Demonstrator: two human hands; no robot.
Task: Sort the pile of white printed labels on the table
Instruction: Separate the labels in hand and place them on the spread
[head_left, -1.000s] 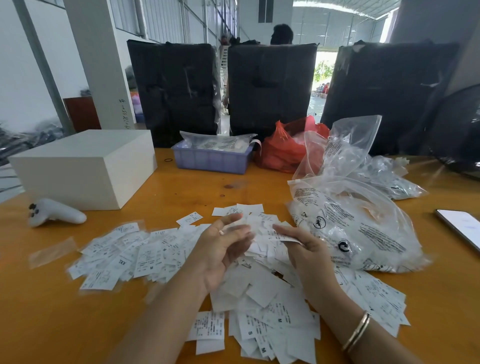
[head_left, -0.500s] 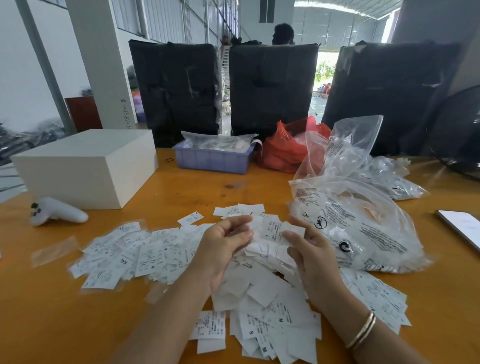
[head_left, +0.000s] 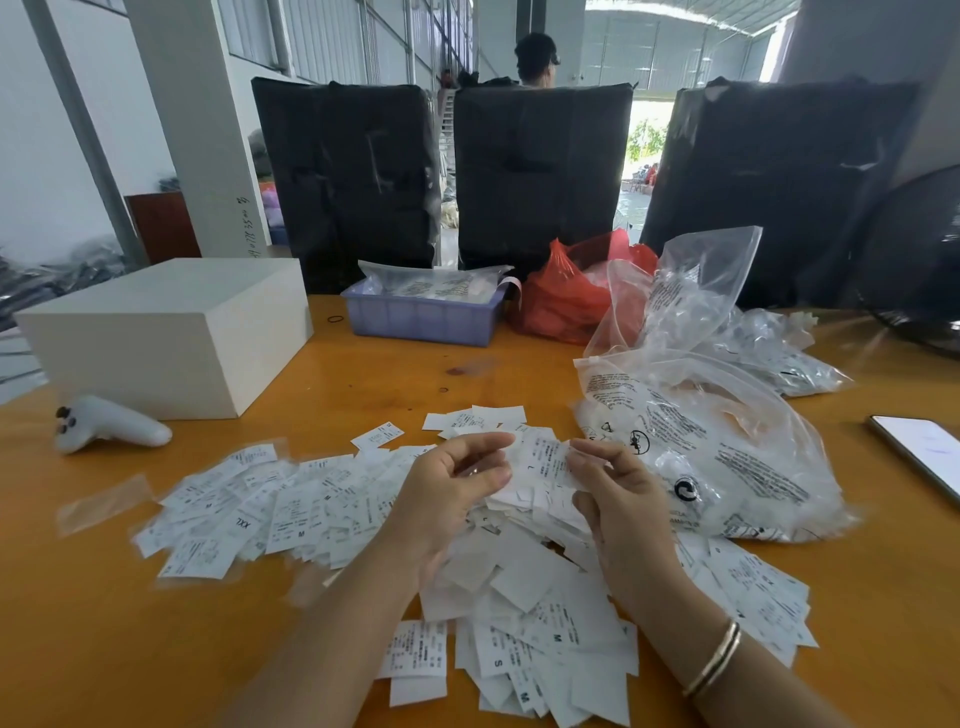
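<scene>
Both hands have risen slightly since a second ago; the left hand (head_left: 447, 488) and right hand (head_left: 618, 499) now pinch one label (head_left: 543, 460) between their fingers above the pile (head_left: 519, 582) on the desk (head_left: 363, 374). Labels look light, thin, floppy; best pinched by an edge. White slips, small black print, size letters.

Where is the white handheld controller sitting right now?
In the head view, the white controller lies on the table's far left, just in front of the white box and beyond the spread labels.
</scene>
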